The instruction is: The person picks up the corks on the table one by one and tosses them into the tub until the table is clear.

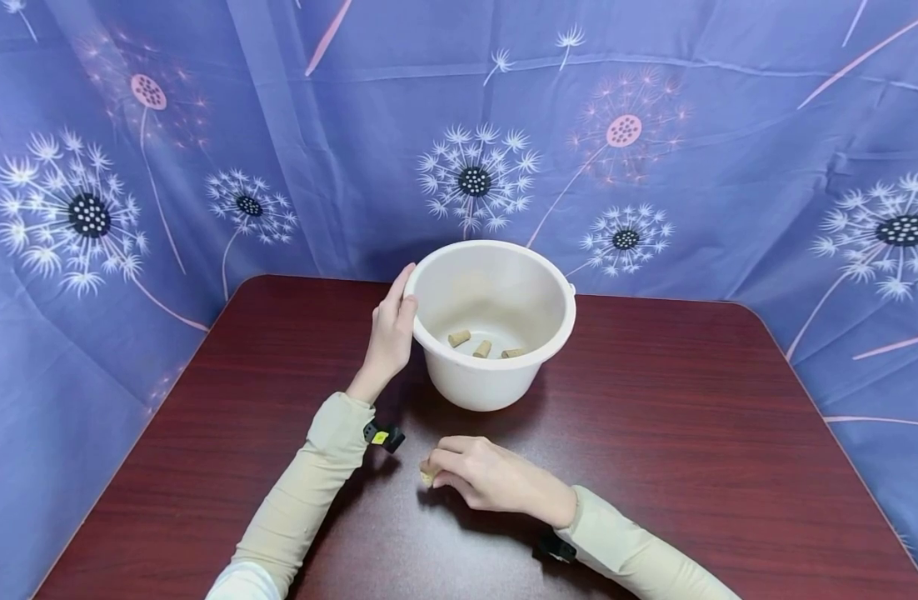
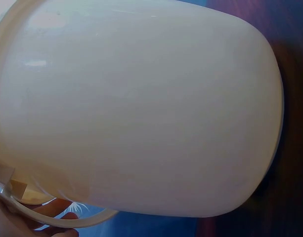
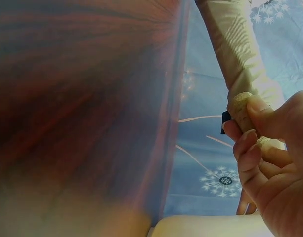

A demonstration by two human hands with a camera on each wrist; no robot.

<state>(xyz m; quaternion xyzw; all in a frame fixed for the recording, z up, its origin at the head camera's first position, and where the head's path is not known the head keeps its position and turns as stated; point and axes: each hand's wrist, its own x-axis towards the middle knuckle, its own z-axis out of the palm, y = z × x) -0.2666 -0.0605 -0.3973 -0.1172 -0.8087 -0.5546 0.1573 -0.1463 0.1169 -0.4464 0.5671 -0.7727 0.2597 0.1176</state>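
A white plastic bucket (image 1: 481, 387) stands on the table, tilted slightly toward me. My left hand (image 1: 391, 331) grips its rim at the left side; in the left wrist view the fingers (image 2: 52, 207) show beside the bucket's curved handle (image 2: 87, 222). Three corks lie on the bucket floor, the middle one (image 1: 482, 349) between the other two. In front of the bucket, above the table, my right hand (image 1: 492, 475) pinches a cork (image 3: 242, 112) between thumb and fingers. A second pale, cork-like piece (image 3: 264, 141) shows partly among those fingers, mostly hidden.
The dark red wooden table (image 1: 676, 417) reaches out on both sides of the bucket. A blue cloth with dandelion prints (image 1: 354, 167) hangs behind it and at the sides. Wrist cameras (image 1: 385, 436) are strapped under both forearms.
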